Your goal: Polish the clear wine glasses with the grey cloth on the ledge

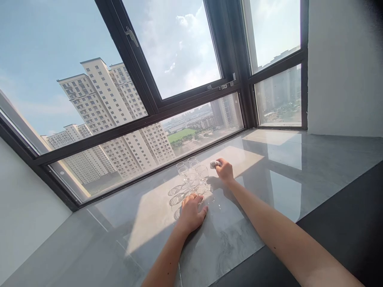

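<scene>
Several clear drinking glasses stand close together on the grey stone windowsill, among them a glass (202,172) at the right of the group and a glass (182,168) at the far left. My left hand (193,211) is at the near side of the group, its fingers and thumb curled around a glass (200,199) that it mostly hides. To the right of the glasses, my right hand (225,169) is closed on a small crumpled white wad (214,164), held apart from them. Whether the wad is tissue or cloth I cannot tell.
The glossy stone sill (239,235) carries bright sunlight and glass shadows. Just behind the glasses runs the dark window frame (128,133). A white wall (344,71) rises at the right, and the sill's front edge drops to a dark area (338,223).
</scene>
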`<state>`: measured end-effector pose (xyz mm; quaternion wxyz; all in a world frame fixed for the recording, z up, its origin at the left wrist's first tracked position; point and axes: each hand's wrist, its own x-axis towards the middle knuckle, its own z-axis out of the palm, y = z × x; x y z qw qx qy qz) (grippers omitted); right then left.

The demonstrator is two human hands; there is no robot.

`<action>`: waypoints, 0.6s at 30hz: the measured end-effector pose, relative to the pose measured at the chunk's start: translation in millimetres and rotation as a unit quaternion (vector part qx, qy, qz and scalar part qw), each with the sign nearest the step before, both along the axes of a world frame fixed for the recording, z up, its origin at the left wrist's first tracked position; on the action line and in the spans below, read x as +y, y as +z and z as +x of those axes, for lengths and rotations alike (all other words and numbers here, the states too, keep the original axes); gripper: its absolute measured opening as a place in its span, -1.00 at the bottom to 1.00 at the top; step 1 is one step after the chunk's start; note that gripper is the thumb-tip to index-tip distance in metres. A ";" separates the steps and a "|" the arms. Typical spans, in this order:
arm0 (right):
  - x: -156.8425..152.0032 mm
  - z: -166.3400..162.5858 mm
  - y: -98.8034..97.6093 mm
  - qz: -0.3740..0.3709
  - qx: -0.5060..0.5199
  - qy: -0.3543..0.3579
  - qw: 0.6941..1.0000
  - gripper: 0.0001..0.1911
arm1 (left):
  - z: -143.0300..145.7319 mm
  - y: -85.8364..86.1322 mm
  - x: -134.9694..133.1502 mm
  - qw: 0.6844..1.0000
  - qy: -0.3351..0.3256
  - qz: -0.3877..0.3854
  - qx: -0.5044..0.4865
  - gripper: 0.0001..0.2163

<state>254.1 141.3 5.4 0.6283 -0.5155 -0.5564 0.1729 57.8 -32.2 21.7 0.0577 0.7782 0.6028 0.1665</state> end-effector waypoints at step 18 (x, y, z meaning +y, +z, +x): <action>4.1 -0.2 -4.2 0.007 -0.013 -0.010 1.000 -0.77 | 2.5 2.7 -2.3 1.000 0.003 -0.004 0.005 -0.60</action>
